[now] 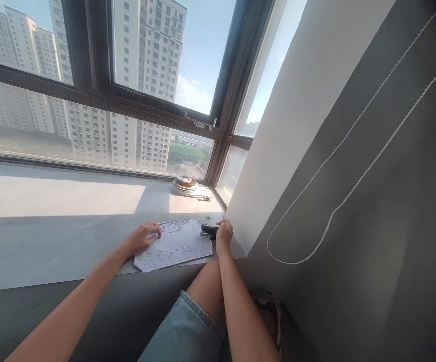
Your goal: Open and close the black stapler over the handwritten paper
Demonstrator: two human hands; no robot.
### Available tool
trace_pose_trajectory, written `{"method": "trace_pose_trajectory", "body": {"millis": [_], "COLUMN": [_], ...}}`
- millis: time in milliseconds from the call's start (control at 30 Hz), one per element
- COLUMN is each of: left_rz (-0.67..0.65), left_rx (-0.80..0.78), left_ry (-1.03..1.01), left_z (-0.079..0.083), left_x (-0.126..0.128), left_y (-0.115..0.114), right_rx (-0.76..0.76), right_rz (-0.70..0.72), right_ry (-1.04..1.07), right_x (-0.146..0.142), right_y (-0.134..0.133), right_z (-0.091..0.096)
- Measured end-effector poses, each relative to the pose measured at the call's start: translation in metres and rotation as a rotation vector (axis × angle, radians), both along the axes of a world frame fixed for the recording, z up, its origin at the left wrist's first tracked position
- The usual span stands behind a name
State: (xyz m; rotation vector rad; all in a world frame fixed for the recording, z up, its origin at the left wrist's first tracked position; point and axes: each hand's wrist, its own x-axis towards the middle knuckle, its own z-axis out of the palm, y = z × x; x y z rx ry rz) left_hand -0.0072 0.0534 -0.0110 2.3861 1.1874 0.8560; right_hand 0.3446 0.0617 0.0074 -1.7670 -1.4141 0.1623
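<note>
A stack of printed paper sheets (178, 244) lies on the grey window ledge (52, 236) near its front edge. My left hand (145, 236) rests on the sheets' upper left corner with its fingers curled down onto the paper. At the right edge of the sheets, my right hand (224, 232) is closed around a black stapler (208, 230). The stapler sits at the upper right corner of the paper.
A pile of round plates or discs (187, 187) stands at the back right corner of the ledge by the window frame. A white wall (297, 125) rises on the right, with a bead cord (353, 166) hanging on the grey wall. My knee in denim shorts (188, 327) is below.
</note>
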Motion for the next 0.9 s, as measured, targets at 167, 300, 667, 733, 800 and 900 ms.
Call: {"method": "trace_pose_trajectory", "body": {"millis": [167, 300, 667, 733, 800, 900], "left_rz": [0.001, -0.002, -0.054, -0.056, -0.052, -0.061], "left_rx": [0.000, 0.012, 0.004, -0.003, -0.006, -0.014], "left_ry": [-0.013, -0.014, 0.031, 0.036, 0.036, 0.043], "left_z": [0.001, -0.002, 0.002, 0.004, 0.005, 0.006], "left_x": [0.001, 0.001, 0.002, 0.003, 0.003, 0.003], "left_y": [-0.001, 0.002, 0.002, 0.000, 0.000, 0.000], "right_rx": [0.028, 0.041, -0.052, -0.102, -0.129, -0.145], "right_rz": [0.293, 0.125, 0.149, 0.232, 0.291, 0.349], "right_ry": [-0.055, -0.211, -0.225, -0.260, -0.288, -0.288], "right_x": [0.019, 0.030, -0.046, -0.060, -0.069, -0.073], "right_y": [-0.020, -0.038, -0.043, -0.038, -0.033, -0.029], "right_z": [-0.015, -0.018, 0.028, 0.028, 0.025, 0.021]}}
